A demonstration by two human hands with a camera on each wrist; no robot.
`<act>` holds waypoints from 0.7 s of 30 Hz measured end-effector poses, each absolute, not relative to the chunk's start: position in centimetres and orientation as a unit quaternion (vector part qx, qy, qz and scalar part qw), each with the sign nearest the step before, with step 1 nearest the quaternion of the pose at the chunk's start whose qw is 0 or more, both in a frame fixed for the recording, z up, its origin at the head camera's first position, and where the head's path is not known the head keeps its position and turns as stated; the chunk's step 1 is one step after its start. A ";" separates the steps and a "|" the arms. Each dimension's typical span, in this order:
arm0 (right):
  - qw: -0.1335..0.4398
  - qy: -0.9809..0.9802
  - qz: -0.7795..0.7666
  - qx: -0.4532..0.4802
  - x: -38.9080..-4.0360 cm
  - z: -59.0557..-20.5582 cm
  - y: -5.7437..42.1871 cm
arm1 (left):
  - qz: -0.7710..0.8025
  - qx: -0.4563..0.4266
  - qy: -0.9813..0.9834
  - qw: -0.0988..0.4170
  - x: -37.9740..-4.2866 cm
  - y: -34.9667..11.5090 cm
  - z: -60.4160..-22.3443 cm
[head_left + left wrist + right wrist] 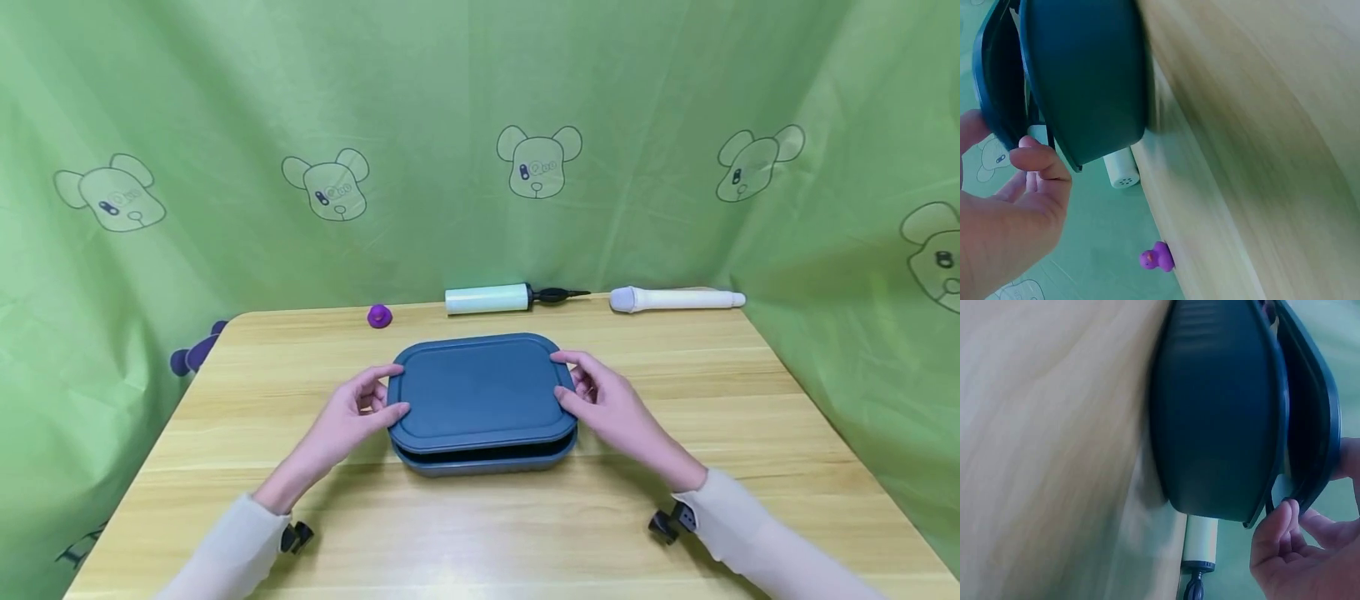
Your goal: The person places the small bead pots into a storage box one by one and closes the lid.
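Observation:
A dark blue rectangular lid (480,392) sits over a matching dark blue box (487,468) in the middle of the table. Along the near side, a dark gap separates lid and box. My left hand (363,402) pinches the lid's left end, thumb on top and other fingers at the edge. At the opposite end, my right hand (606,402) grips the lid the same way. Both wrist views show the lid (997,72) raised off the box (1222,419), the gap open along its side. What the box contains is hidden.
Along the table's (480,533) back edge lie a small purple rubber duck (379,316), a pale hand pump (487,299) with a black nozzle end, and a white microphone-shaped stick (678,299). A green curtain (435,75) with bear drawings hangs behind and at both sides.

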State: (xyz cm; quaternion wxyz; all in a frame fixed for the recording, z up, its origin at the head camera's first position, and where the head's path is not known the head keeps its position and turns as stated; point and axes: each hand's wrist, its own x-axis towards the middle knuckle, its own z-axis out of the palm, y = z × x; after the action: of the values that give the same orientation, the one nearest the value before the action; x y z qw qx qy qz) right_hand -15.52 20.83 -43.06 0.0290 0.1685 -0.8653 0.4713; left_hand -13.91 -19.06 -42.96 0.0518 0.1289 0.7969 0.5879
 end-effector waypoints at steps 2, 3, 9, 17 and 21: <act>0.036 -0.876 0.447 0.177 -15.6 -43.2 20.8 | 0.576 0.146 0.803 0.049 -14.0 -18.9 -43.2; 0.038 -0.881 0.436 0.179 -15.6 -43.3 20.8 | 0.569 0.153 0.807 0.046 -14.0 -18.9 -43.3; 0.039 -0.904 0.382 0.187 -15.2 -43.5 21.0 | 0.521 0.170 0.836 0.031 -14.0 -18.5 -43.9; 0.026 -0.916 0.352 0.190 -14.7 -44.2 20.9 | 0.501 0.174 0.847 0.032 -13.7 -18.6 -44.3; 0.028 -0.918 0.343 0.198 -14.4 -44.3 20.9 | 0.506 0.174 0.844 0.040 -13.2 -18.7 -44.8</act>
State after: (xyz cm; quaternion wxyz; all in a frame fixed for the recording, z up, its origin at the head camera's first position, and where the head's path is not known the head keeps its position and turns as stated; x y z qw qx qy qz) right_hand -14.38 20.85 -44.29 0.0281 0.1975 -0.9177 0.3435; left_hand -13.21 -18.69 -44.81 0.0398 0.1743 0.8438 0.5060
